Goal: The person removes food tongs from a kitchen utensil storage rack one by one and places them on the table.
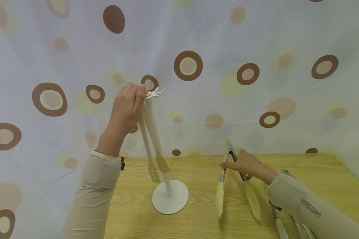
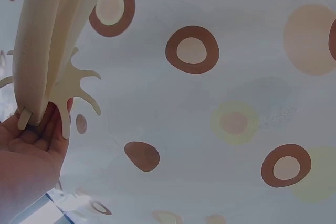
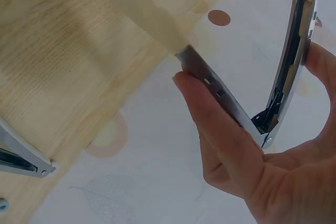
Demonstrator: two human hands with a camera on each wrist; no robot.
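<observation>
Wood-grain worktop (image 1: 200,202) below; left grip (image 1: 126,103) clasps one pair of beige spatula-ended tongs (image 2: 34,45), right grip (image 1: 247,165) one yellow-tipped metal pair (image 1: 222,176).

White metal-look hook stand (image 1: 178,199): flat round base on wood-grain table (image 1: 197,227), near far edge; slender post, branched prongs on top. Long beige two-armed tongs (image 1: 152,132), one end slotted, hang aslant beside post; left hand (image 1: 127,104) grips top. Yellow-tipped metal tongs (image 1: 219,199), spread, scalloped tips down; right hand (image 1: 247,166) holds both arms.
</observation>
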